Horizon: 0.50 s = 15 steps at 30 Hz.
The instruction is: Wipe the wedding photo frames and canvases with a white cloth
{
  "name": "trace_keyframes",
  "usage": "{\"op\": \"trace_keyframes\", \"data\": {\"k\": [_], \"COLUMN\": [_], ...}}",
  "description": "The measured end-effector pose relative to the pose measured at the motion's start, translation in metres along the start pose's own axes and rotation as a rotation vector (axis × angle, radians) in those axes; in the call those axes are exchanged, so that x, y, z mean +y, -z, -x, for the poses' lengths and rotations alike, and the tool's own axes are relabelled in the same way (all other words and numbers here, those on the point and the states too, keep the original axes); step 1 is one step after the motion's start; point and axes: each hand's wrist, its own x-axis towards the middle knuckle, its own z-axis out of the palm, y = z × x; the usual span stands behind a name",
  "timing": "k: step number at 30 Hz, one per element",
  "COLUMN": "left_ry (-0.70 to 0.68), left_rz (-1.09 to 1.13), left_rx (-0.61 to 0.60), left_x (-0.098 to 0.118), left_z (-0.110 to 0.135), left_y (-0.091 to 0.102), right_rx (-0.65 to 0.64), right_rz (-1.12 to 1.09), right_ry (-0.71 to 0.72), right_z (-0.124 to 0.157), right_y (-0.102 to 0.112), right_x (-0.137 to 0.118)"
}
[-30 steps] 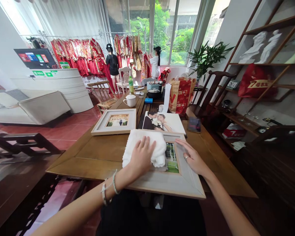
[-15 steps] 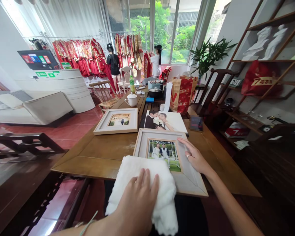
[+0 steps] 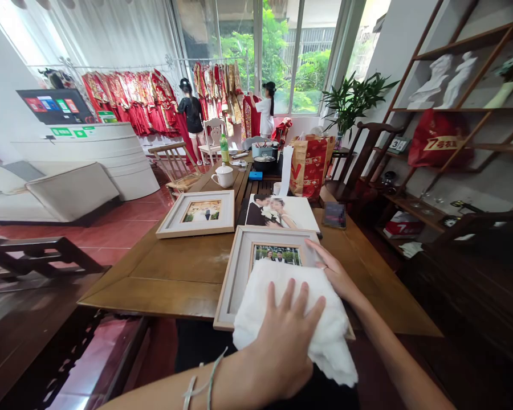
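Note:
A pale wooden picture frame (image 3: 239, 267) with a wedding photo lies at the near edge of the wooden table (image 3: 175, 267). A white folded towel (image 3: 282, 302) covers the frame's lower half. My left hand (image 3: 288, 336) lies flat on the towel with its fingers spread, pressing it down. My right hand (image 3: 336, 273) rests on the frame's right side with its fingers stretched out, partly hidden by the towel.
A second framed photo (image 3: 199, 213) and an unframed wedding print (image 3: 282, 213) lie farther back, beside a phone (image 3: 334, 215). A teapot (image 3: 223, 175), a bottle and a red paper bag (image 3: 310, 165) stand beyond. Two people stand at the far clothes rack. Shelves line the right.
My left hand slid the towel from the frame's top down off its near edge, then right and back onto its lower half. My right hand stayed on the frame's right side.

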Motion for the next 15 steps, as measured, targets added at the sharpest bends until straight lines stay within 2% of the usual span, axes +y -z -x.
{"op": "trace_keyframes", "data": {"k": [3,8,11,15], "left_ry": [-0.044,0.058,0.159,0.267], "left_rz": [0.025,-0.072,-0.144,-0.217], "left_rx": [-0.008,-0.02,-0.037,0.018], "left_x": [0.006,-0.003,-0.02,-0.053], "left_z": [-0.002,-0.026,-0.048,-0.077], "left_y": [0.003,0.006,0.011,0.02], "right_rx": [-0.02,0.025,0.056,0.048], "right_rz": [-0.052,-0.005,0.054,0.115], "right_ry": [0.008,0.076,0.073,0.016], "right_z": [-0.001,0.0,0.002,0.002], "right_y": [0.002,0.0,-0.001,0.0], "right_x": [0.002,0.003,0.003,0.002]}}
